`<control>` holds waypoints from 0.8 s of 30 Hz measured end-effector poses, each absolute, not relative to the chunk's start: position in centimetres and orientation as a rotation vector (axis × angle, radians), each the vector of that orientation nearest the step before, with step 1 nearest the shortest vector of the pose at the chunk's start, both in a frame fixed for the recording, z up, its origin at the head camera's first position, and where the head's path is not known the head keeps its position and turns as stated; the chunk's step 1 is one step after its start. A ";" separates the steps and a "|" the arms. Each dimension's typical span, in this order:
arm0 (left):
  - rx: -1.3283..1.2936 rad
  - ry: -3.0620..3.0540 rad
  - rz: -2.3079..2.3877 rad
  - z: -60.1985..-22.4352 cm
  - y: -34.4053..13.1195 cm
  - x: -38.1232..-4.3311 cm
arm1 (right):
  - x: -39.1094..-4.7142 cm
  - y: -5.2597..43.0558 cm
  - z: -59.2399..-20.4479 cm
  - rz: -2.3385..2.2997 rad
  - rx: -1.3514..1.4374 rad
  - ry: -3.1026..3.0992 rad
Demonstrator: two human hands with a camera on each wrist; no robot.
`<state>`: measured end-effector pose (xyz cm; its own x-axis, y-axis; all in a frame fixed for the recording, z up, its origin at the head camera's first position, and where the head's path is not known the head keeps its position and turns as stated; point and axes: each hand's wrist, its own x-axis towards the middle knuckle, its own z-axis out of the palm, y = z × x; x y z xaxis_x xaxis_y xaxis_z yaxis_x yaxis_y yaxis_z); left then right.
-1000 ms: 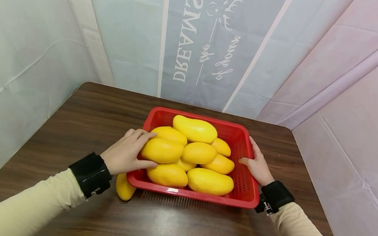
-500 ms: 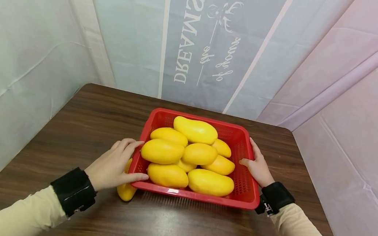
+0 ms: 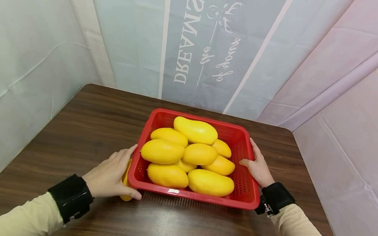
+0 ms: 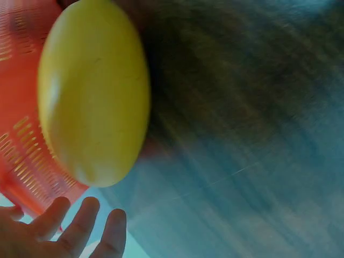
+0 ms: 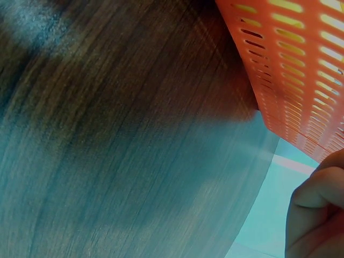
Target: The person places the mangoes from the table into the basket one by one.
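Observation:
A red plastic basket with perforated walls holds several yellow mangoes heaped in layers. My right hand grips the basket's right rim, thumb inside and fingers along the outer wall; in the right wrist view its fingers are bent beside that wall. One more mango lies on the table outside, against the basket's left wall. Over it is my left hand, fingers spread and thumb out toward the basket's front left corner, hiding most of that mango in the head view. The left wrist view shows the left fingertips apart from the mango.
The dark wood-grain table carries the basket near its back edge. A printed grey-blue cloth hangs behind it, with pale cloth walls at both sides.
My left hand has left the mango at the basket's left end, drawn back over the rim and lowered beside the mango outside. The right hand and basket stay put.

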<state>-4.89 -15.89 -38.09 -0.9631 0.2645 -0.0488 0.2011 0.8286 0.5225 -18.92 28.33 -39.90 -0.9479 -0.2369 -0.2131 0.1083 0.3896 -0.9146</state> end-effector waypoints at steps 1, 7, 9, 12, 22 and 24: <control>0.359 2.889 0.812 -38.3 -15.9 -4.9 | -18.9 28.3 -39.9 -1.578 -0.112 2.343; 0.273 2.876 0.839 -39.1 -15.8 -5.2 | -18.9 28.4 -39.9 -1.577 -0.115 2.342; 0.237 2.862 0.810 -39.2 -15.9 -5.4 | -18.9 28.4 -39.9 -1.579 -0.116 2.337; 0.199 2.832 0.774 -39.4 -16.0 -5.6 | -18.8 28.4 -39.9 -1.579 -0.114 2.335; 0.272 2.734 0.892 -40.1 -16.4 -6.1 | -19.0 28.4 -40.0 -1.587 -0.109 2.329; 0.285 2.693 0.922 -40.1 -16.5 -6.2 | -19.0 28.4 -39.9 -1.584 -0.108 2.330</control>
<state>-6.20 -16.53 -40.10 -0.9414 0.2731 -0.1982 0.0943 0.7768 0.6226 -19.01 28.40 -39.95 -0.9456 -0.2398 -0.2200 0.1164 0.3822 -0.9167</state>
